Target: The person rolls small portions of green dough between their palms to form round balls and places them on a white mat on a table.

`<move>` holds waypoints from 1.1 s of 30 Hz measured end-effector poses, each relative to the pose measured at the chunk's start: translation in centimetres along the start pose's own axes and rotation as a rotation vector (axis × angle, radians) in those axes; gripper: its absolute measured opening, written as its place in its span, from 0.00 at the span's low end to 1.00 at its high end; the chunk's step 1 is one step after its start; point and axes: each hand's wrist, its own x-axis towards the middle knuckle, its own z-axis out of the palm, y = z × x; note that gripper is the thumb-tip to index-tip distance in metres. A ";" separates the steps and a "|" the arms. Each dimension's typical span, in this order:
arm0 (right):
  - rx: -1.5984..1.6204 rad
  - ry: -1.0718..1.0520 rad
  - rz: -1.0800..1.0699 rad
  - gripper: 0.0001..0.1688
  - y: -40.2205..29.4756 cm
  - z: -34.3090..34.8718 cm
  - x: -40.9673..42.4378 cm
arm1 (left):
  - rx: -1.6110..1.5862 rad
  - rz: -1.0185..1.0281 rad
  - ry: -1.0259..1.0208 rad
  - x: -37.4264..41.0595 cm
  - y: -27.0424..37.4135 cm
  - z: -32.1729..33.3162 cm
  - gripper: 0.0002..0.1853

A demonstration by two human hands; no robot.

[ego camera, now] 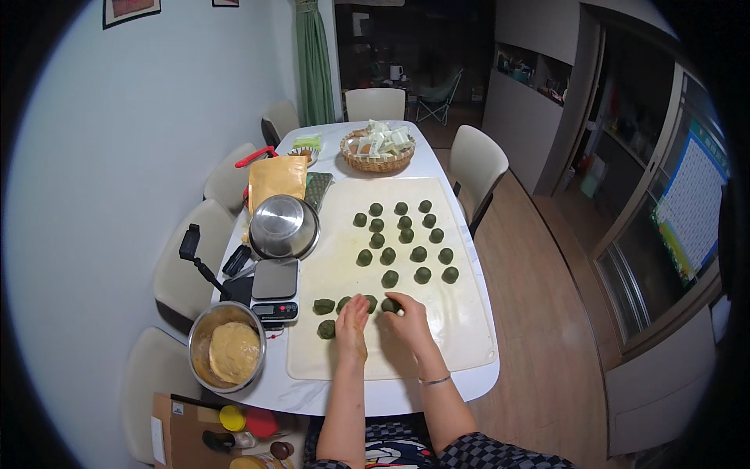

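Observation:
Several dark green dough-like balls (418, 254) lie on a cream mat (328, 234), most of them smooth and spread in loose rows. Nearer me sit rougher green lumps (323, 306), one of them (326, 329) left of my wrist. My left hand (353, 325) is held upright on edge, fingers extended, palm turned right, and I see nothing in it. It partly covers two lumps behind it. With bent fingers, my right hand (413, 322) grips a green ball (389, 305) at the mat; the fingers hide part of this ball.
Left of the mat are a digital kitchen scale (275, 281), an upturned steel bowl (283, 225) and a steel pot (199, 343) holding yellowish dough (234, 352). A wicker basket (378, 164) of wrapped packets stands farther back. Chairs (477, 152) line the table (486, 352).

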 end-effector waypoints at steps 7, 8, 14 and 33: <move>-0.017 -0.308 -0.317 0.22 -5.0 2.4 2.5 | -0.430 -0.127 -0.033 -0.6 2.7 1.6 0.30; -0.120 -0.190 -0.364 0.23 -4.3 3.2 1.5 | -0.449 -0.152 -0.066 -0.9 3.1 1.8 0.30; -0.030 -0.195 -0.579 0.28 -5.4 4.0 -2.1 | -0.604 0.003 -0.216 1.0 -0.2 -1.1 0.32; -0.186 -0.241 -0.560 0.22 -4.1 4.9 -1.5 | -0.330 -0.081 -0.525 1.4 -0.6 -3.4 0.37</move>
